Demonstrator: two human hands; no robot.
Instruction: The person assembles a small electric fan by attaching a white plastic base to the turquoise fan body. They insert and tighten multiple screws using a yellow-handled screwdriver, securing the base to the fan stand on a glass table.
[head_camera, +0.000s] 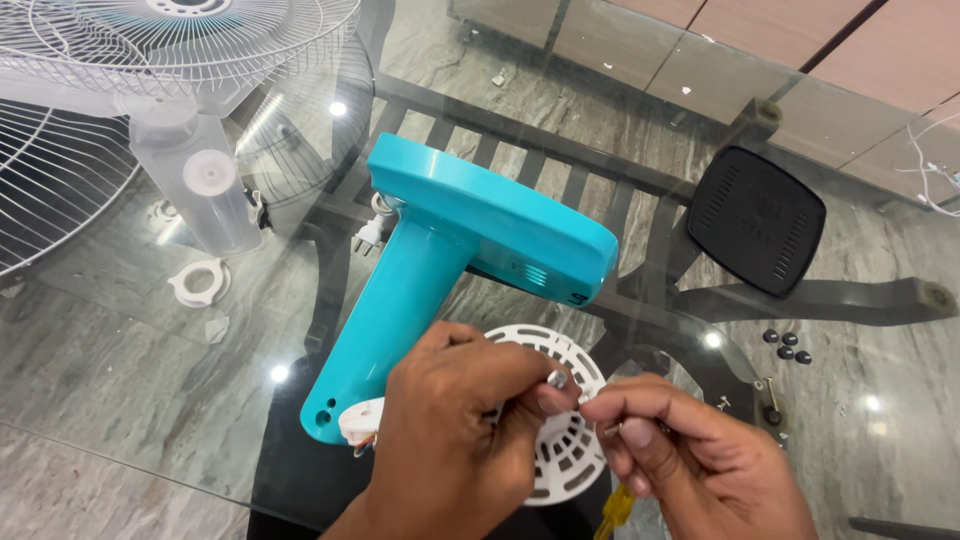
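A: Hands first. Left hand (455, 425) and right hand (685, 455) meet fingertip to fingertip, both pinched on a small part (575, 392) between them, too tiny to identify.

B: Why there?

A: Held over the white round grille (560, 420), likely so it stays in view against white. Turquoise fan stand (450, 260) lies on its side on the glass table (120, 370), base tilted up.

B: Farther?

A: Black square pad (757, 220) right, wire fan guard (130, 90) far left.
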